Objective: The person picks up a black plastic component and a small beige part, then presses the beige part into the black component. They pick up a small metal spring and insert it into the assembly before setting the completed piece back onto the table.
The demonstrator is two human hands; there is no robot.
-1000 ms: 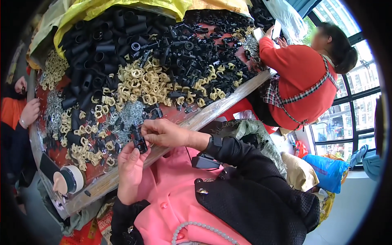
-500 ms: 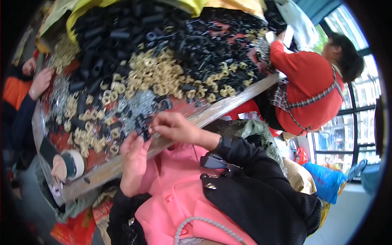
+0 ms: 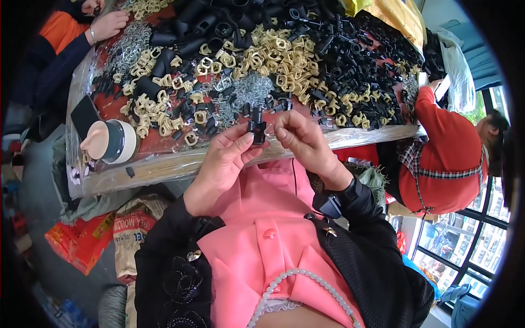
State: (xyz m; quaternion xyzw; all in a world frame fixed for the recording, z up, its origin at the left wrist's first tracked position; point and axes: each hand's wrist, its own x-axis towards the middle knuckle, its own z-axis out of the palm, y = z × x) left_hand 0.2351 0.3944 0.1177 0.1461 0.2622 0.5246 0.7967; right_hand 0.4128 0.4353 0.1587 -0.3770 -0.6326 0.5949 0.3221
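Observation:
In front of my chest, near the table's front edge, my left hand [image 3: 223, 159] pinches a small black plastic fitting [image 3: 257, 130] between thumb and fingers. The fitting stands upright, its narrower end pointing away from me. Just to its right is my right hand [image 3: 307, 143], thumb and curled fingers pressed together. Whatever those fingertips hold, if anything, is too small to make out. Beyond my hands lie a pile of silvery metal pieces [image 3: 252, 90] and a heap of beige plastic rings [image 3: 284, 61].
Black tubes [image 3: 188, 24] and small black parts [image 3: 350, 65] cover the table's far side. At left are a phone [image 3: 85, 116] and a round container [image 3: 124, 141]. The wooden table edge [image 3: 158, 169] runs before me. Co-workers' hands [image 3: 111, 25] show at far left; a red-sleeved person [image 3: 445, 164] works right.
The view has turned, so the table sits more level. My right fingertips have drawn a little away from the black fitting, which stays in my left hand.

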